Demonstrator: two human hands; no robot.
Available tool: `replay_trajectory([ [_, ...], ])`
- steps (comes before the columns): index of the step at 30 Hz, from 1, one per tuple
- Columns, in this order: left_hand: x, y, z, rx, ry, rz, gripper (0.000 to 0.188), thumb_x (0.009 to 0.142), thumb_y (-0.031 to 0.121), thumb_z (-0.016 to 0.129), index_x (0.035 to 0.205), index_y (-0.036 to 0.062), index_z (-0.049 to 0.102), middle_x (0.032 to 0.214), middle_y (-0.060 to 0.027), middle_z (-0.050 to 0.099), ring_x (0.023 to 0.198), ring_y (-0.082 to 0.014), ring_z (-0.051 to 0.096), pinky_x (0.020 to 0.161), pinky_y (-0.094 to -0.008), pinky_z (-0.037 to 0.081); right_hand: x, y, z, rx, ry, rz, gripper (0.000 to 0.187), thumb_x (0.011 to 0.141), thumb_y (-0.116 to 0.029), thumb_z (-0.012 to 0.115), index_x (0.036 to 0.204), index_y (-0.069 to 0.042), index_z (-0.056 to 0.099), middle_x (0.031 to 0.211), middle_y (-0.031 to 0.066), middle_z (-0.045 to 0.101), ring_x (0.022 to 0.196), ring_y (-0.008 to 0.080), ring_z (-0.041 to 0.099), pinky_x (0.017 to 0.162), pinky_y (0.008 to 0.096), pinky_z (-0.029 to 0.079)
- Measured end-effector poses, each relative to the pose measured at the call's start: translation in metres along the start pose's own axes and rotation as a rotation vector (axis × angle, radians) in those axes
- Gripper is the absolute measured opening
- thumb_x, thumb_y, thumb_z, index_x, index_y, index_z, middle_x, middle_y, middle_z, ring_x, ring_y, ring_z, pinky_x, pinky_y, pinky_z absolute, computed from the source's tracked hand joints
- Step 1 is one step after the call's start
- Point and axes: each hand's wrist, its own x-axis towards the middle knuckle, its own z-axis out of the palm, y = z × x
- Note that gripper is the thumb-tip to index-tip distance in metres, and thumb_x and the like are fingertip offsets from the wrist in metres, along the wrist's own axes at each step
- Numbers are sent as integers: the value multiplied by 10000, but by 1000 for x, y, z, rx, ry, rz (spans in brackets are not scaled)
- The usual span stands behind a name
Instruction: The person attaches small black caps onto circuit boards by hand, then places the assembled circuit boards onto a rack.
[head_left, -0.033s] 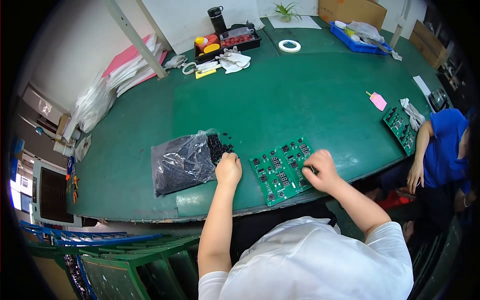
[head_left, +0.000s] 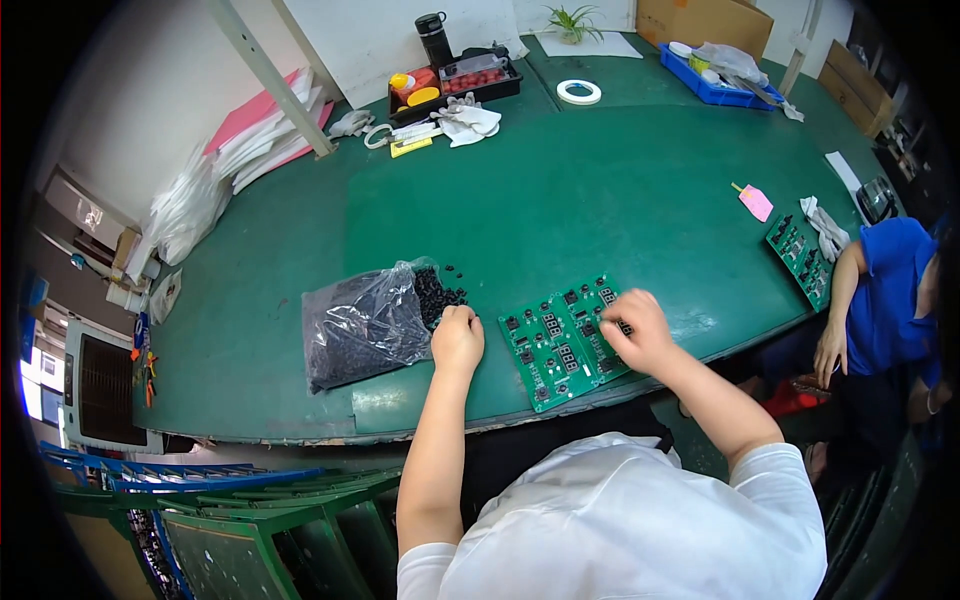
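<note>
My left hand (head_left: 458, 340) rests on the table with curled fingers, at the mouth of a clear plastic bag (head_left: 365, 325) full of small black parts. Some of those black parts (head_left: 432, 295) spill out beside its fingertips. Whatever it pinches is hidden. To the right lies a green circuit board (head_left: 545, 345) with black push-buttons, three-digit displays and other components. Over its right side is my right hand (head_left: 640, 330), thumb and fingers drawn together just above the components. The hand covers part of the board, and anything between its fingertips is too small to name.
At the right, a co-worker in a blue top (head_left: 895, 285) sits by another circuit board (head_left: 800, 262). Far back stand a black tray (head_left: 485, 92), a tape roll (head_left: 578, 92) and a blue bin (head_left: 715, 92). A metal post (head_left: 270, 75) rises at the left.
My right hand has shifted slightly away from me and to the left over the board, with its fingers drawn closer together. My left hand and the bag stay where they were.
</note>
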Motion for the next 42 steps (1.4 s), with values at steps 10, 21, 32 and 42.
replay_trajectory([
  [10,-72,19,-12,-883,76,-382,75,858,-27,568,879,25,519,682,-16,575,571,-47,530,497,-190,422,142,-13,161,40,-657,-45,177,761,-128,551,905,-70,635,890,139,643,870,327,613,748,441,494],
  [21,-51,28,-13,-973,15,-301,106,911,66,553,975,-13,580,804,-62,627,643,-87,564,567,-223,478,144,1,195,-208,-613,-110,130,747,-140,577,794,-29,625,785,175,650,773,358,628,697,477,500],
  [32,6,62,1,-103,58,349,73,679,145,728,710,92,688,805,-52,549,921,-254,514,866,-414,366,142,32,161,-103,-717,-34,129,737,-190,623,844,-120,641,850,85,629,825,291,610,694,423,484],
  [42,5,59,15,-288,-56,225,115,709,152,730,744,89,640,829,-67,548,902,-282,524,882,-428,364,152,36,159,-62,-792,-97,167,731,-233,656,875,-147,651,823,62,652,809,270,629,677,419,491],
])
